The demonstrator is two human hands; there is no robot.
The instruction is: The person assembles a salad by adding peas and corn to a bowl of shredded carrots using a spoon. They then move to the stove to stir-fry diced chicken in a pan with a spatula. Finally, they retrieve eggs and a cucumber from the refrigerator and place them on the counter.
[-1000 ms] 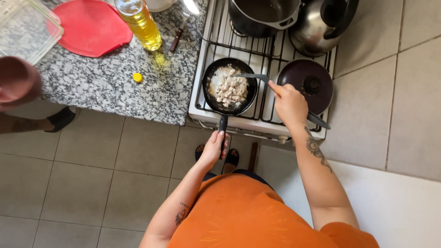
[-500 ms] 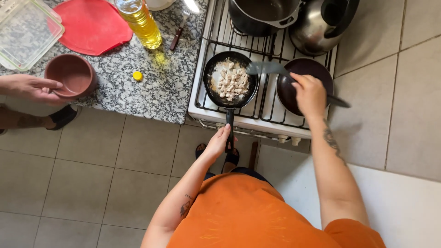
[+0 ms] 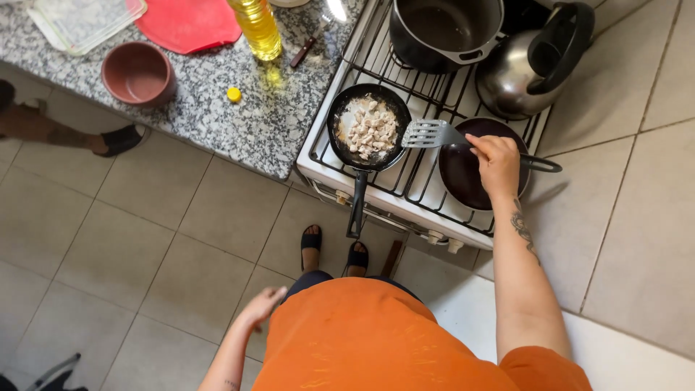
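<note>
Fingers [image 3: 483, 145] of right hand [image 3: 498, 164] curled tight around dark handle of slotted spatula [image 3: 427, 133]; metal blade held level, projecting leftward from the grip, just beside right rim of small frying pan [image 3: 368, 127], not in it. Pan seated on front-left burner of white stove [image 3: 405, 190], filled with pale diced pieces [image 3: 371, 129], long black handle pointing out over stove's front edge. Left hand [image 3: 262, 305] hanging low at the hip, well apart from stove, fingers loosely open, holding nothing.

Directly under right hand: empty dark pan [image 3: 463, 168] on front-right burner. Behind: black pot [image 3: 443, 30] on rear-left burner, steel kettle [image 3: 523, 64] on rear-right. Nothing between spatula blade and frying pan.

Granite counter [image 3: 217, 108] left of stove: oil bottle [image 3: 256, 27], yellow cap [image 3: 234, 94] lying loose, brown bowl [image 3: 137, 72], red mat [image 3: 187, 22], clear glass dish [image 3: 85, 20]. Another person's sandalled foot [image 3: 121, 139] on tiled floor beside counter.
</note>
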